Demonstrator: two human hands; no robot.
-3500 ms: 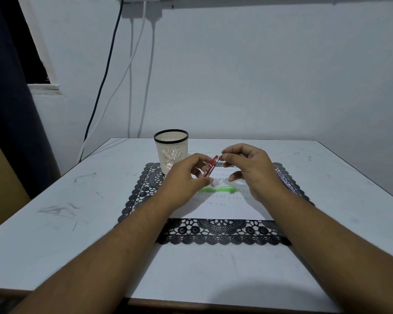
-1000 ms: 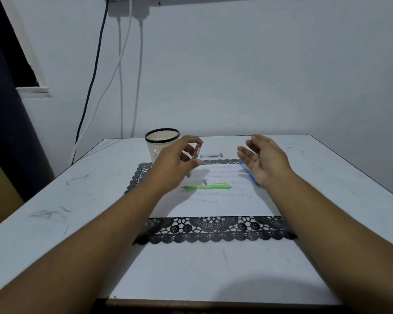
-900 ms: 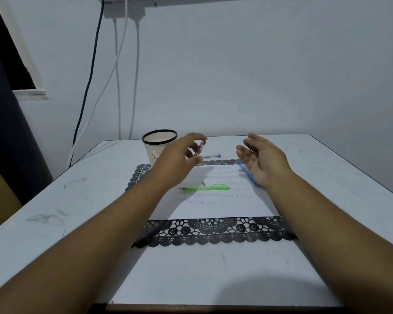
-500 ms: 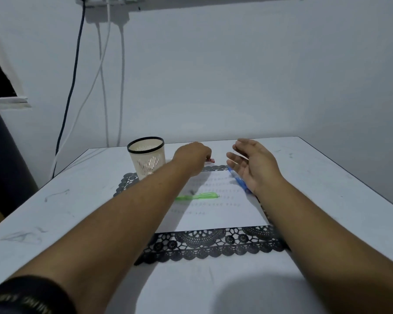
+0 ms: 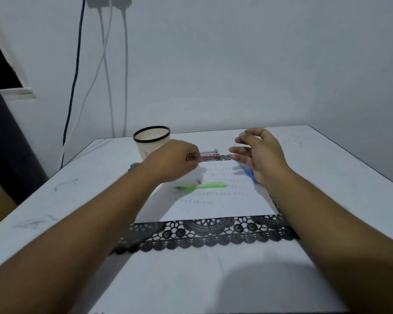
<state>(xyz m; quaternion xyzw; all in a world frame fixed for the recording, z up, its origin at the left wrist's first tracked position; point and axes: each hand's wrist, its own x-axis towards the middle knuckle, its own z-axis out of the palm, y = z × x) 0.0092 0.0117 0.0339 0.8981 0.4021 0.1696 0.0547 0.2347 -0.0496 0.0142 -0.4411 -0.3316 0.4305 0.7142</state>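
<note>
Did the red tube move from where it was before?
Yes. The red lead tube went down and right, now beside the blue-capped tube, behind the green pencil.

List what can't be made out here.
Head view only.
Whether the left hand grips the red tube: the hand covers its end.
What thin sliver the right hand pinches: too small.
Most of the blue pen: behind the right hand.
Print on the paper: too small.

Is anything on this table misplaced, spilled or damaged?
Nothing is spilled or broken. The cup stands upright, yet the green pencil and blue pencil lie outside it. Dark scribble marks stain the table on its left. The left hand grips the red tube; the right hand pinches a thin lead.
</note>
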